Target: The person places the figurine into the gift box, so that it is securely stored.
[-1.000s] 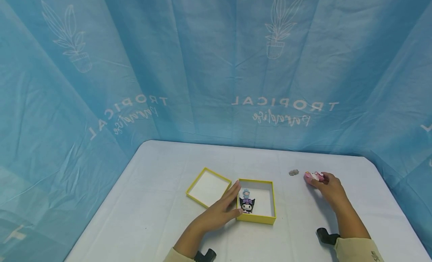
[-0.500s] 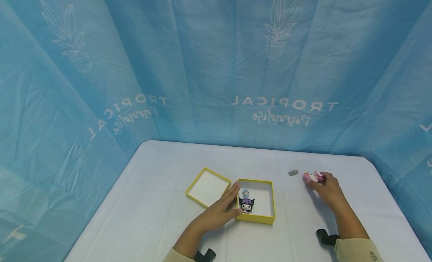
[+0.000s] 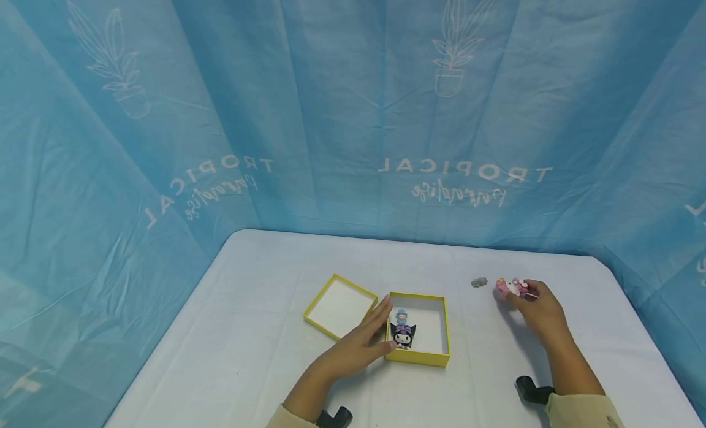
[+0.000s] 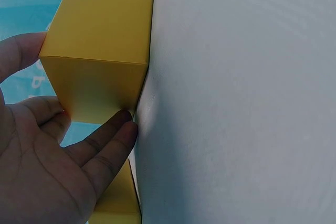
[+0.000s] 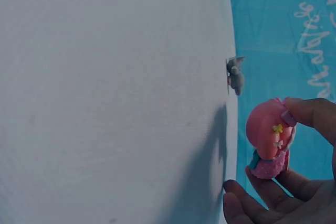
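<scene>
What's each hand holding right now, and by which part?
The right hand pinches the pink figurine at its head, lifted off the table. The left hand holds nothing; its straight fingers rest against the yellow box at its left corner.

light: even, soft, blue-tinted | shadows: faint, under hands | focus: wrist views slightly soft | edges: wide-angle bowing

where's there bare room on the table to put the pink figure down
Bare white tablecloth lies left of the shallow yellow lid, along the far edge by the blue curtain, and at the near edge between both arms. Inside the yellow box, the right half is free. It is crowded around the left hand, the black-and-purple figure, and the small grey piece beside the right hand holding the pink figure.
</scene>
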`<state>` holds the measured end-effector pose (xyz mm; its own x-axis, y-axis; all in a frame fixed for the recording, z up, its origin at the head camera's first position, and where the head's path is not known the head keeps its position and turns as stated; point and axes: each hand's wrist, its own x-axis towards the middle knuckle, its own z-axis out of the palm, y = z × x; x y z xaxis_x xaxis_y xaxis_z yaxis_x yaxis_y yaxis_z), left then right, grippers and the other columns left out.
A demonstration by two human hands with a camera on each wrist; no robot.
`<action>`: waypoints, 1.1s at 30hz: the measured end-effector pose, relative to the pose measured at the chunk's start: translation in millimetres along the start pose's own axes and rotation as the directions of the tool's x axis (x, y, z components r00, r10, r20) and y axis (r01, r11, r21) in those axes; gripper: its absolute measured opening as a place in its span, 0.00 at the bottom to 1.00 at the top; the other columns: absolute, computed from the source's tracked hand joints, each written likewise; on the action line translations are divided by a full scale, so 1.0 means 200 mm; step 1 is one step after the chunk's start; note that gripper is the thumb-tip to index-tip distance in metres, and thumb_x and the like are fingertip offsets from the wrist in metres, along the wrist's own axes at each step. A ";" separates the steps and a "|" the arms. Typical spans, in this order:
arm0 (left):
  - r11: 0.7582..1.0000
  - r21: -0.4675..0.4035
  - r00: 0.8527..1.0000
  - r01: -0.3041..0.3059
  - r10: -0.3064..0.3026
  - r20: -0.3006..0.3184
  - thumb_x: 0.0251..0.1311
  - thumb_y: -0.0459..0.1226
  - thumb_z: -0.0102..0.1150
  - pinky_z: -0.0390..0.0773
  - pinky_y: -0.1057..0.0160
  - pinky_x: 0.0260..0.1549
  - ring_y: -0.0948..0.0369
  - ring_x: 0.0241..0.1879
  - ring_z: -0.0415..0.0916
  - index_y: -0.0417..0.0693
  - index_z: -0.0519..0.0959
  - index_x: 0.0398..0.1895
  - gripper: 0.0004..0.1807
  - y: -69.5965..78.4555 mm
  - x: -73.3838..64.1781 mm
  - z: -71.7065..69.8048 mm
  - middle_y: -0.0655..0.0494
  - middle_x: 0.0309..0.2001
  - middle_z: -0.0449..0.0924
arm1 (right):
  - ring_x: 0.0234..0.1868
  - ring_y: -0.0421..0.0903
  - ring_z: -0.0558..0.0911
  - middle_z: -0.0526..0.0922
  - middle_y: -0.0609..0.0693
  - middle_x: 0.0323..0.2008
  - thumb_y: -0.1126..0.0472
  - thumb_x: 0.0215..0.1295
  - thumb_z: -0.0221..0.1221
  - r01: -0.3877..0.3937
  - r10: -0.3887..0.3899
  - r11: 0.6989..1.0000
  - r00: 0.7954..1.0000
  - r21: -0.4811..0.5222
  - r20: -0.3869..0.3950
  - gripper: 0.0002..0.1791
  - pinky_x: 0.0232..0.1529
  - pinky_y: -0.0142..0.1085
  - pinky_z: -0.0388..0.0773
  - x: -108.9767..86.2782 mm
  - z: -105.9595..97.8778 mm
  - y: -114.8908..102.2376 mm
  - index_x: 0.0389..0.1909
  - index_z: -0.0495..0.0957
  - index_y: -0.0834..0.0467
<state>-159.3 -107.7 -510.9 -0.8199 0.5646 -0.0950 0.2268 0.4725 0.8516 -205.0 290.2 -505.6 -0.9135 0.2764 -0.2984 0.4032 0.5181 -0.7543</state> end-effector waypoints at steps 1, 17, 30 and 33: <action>1.000 0.000 1.000 0.000 0.000 0.000 0.72 0.56 0.51 0.46 0.41 0.79 0.57 0.83 0.33 0.69 0.40 0.82 0.43 0.00 0.00 0.00 0.74 0.81 0.30 | 0.73 0.69 0.62 0.57 0.70 0.75 0.41 0.71 0.57 0.004 -0.004 1.000 1.000 0.014 -0.008 0.49 0.70 0.64 0.65 -0.01 0.00 0.00 0.79 0.48 0.65; 0.999 -0.002 0.999 0.032 -0.032 -0.008 0.71 0.57 0.52 0.46 0.41 0.78 0.58 0.83 0.34 0.74 0.41 0.81 0.43 0.01 0.00 0.00 0.76 0.81 0.31 | 0.68 0.62 0.69 0.53 0.66 0.78 0.43 0.71 0.58 0.111 -0.107 0.985 0.993 0.131 -0.041 0.46 0.62 0.57 0.75 -0.05 0.03 0.00 0.81 0.47 0.56; 1.000 0.002 1.000 0.020 -0.020 -0.004 0.70 0.58 0.52 0.45 0.39 0.78 0.57 0.83 0.34 0.74 0.40 0.81 0.43 -0.01 0.00 0.00 0.77 0.81 0.30 | 0.59 0.46 0.72 0.68 0.62 0.67 0.44 0.72 0.59 0.239 -0.230 0.954 0.971 0.181 -0.072 0.40 0.42 0.17 0.73 -0.06 0.05 0.04 0.79 0.54 0.47; 1.000 0.004 1.000 0.021 -0.021 -0.007 0.70 0.57 0.52 0.45 0.40 0.78 0.57 0.83 0.34 0.73 0.41 0.81 0.43 0.00 0.00 0.01 0.77 0.81 0.30 | 0.65 0.55 0.70 0.66 0.63 0.70 0.47 0.73 0.58 0.233 -0.227 0.955 0.972 0.184 -0.052 0.40 0.43 0.15 0.71 -0.09 0.04 0.01 0.80 0.53 0.46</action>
<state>-158.3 -107.7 -512.3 -0.8282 0.5496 -0.1095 0.2111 0.4870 0.8475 -187.6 279.0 -506.5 -0.9772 0.1932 -0.0886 0.1625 0.4105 -0.8972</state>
